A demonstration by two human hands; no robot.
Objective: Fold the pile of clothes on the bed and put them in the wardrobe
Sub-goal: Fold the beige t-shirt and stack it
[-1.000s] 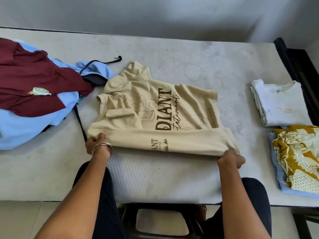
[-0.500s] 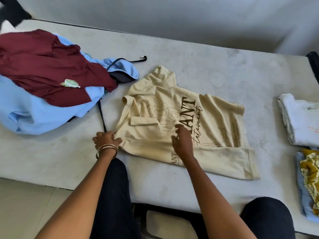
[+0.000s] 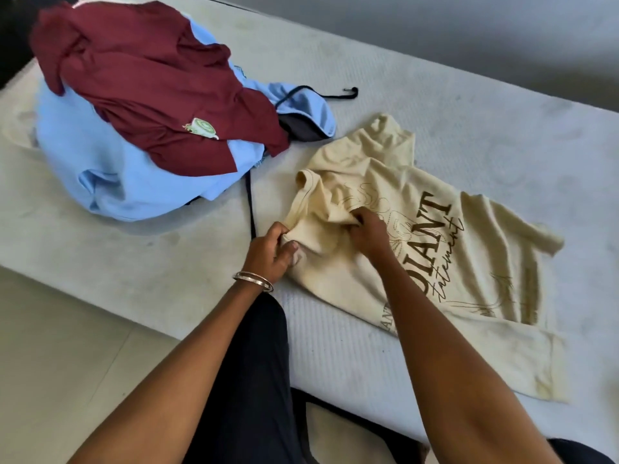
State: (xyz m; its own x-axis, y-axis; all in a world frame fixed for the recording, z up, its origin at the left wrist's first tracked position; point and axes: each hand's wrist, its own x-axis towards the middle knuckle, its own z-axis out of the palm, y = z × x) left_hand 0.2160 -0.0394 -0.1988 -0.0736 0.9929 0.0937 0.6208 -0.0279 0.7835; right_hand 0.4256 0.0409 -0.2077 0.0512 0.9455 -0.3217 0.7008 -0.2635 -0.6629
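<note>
Left hand (image 3: 273, 251) has its fingers and thumb curled tight, pinching a bunch of cream fabric at the near-left edge of the cream T-shirt (image 3: 435, 262), close by the collar. Right hand (image 3: 368, 231) is just beside it, knuckles up, fingers hooked in and gripping a gathered fold of the same shirt next to the printed drawing. Two thin bangles (image 3: 253, 281) sit on the left wrist.

The shirt lies on a pale quilted mattress (image 3: 469, 122), printed side up, near hem already turned over along the near edge. To the left of the shirt, on the same mattress, sits the unfolded pile: a maroon garment (image 3: 144, 82) draped over a light blue garment (image 3: 110, 182), with a black strap (image 3: 249, 202) running between pile and shirt. Beyond the shirt, a grey wall (image 3: 469, 35); nearer than the shirt, pale floor tiles (image 3: 50, 363) and the person's dark trousers (image 3: 254, 380).

The shirt's long axis runs from collar at the hands out to the right and nearer, lettering reading sideways along it.
</note>
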